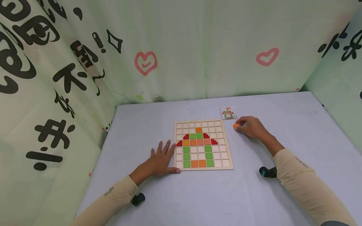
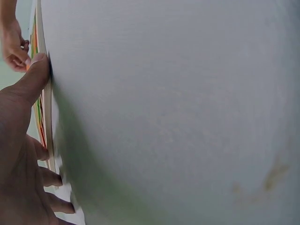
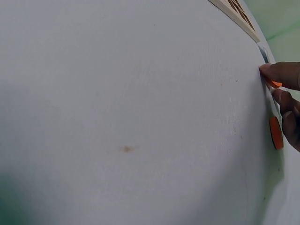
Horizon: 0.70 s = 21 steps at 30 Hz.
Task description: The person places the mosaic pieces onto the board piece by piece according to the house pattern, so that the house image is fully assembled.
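A square wooden grid board [image 1: 194, 156] lies on the table, with green, orange and red tiles set in a mushroom-like or house-like pattern. My left hand [image 1: 159, 161] rests at its left side, fingers spread, with the thumb [image 2: 36, 77] against the board's near edge. Right of the board, my right hand [image 1: 251, 127] pinches a small orange piece [image 1: 236, 125] between thumb and fingers at the tabletop. A second orange piece [image 3: 276, 133] lies just below those fingers in the right wrist view. The held piece's full shape is hidden.
A small pattern card [image 1: 228, 113] showing a similar coloured figure lies behind the board's right corner. A pale cloth covers the table [image 1: 215, 197]. Printed green curtains [image 1: 203, 56] stand behind and at both sides.
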Available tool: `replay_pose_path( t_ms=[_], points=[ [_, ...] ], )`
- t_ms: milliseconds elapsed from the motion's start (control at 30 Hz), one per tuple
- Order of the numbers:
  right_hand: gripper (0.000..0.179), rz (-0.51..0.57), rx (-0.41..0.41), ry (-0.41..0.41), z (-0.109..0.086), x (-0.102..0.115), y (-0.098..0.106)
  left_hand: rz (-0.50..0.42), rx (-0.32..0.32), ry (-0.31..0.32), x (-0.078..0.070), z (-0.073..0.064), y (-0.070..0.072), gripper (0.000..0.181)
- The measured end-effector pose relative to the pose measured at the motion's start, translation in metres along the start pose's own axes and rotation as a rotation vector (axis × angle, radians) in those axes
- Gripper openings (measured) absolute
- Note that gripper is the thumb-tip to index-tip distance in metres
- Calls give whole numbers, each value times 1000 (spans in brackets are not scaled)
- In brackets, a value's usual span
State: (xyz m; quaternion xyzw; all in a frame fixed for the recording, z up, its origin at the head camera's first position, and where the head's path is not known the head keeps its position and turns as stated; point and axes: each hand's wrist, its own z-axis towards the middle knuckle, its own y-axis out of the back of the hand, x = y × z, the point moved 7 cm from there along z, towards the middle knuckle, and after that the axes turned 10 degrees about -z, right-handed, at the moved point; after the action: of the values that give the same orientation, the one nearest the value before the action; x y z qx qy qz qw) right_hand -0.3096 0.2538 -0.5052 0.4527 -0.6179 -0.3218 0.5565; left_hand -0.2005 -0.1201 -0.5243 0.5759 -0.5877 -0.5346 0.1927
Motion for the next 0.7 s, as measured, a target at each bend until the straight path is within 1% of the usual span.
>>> replay_pose_path(
  t_ms=[167, 300, 467, 633, 700],
  points=[
    [29, -11, -17, 38, -1, 5, 0, 9, -3, 0, 1, 0, -1, 111],
    [29, -23, -3, 67, 0, 8, -3, 2, -6, -4, 0, 0, 0, 111],
    [27, 24, 14, 100, 1, 13, -3, -2, -5, -7, 0, -1, 1, 110],
    [27, 68, 21, 156, 3, 24, -1, -7, -8, -6, -1, -2, 1, 110],
    [28, 91, 39, 171, 4, 30, -2, -7, -8, -6, -1, -2, 1, 110]
  ],
)
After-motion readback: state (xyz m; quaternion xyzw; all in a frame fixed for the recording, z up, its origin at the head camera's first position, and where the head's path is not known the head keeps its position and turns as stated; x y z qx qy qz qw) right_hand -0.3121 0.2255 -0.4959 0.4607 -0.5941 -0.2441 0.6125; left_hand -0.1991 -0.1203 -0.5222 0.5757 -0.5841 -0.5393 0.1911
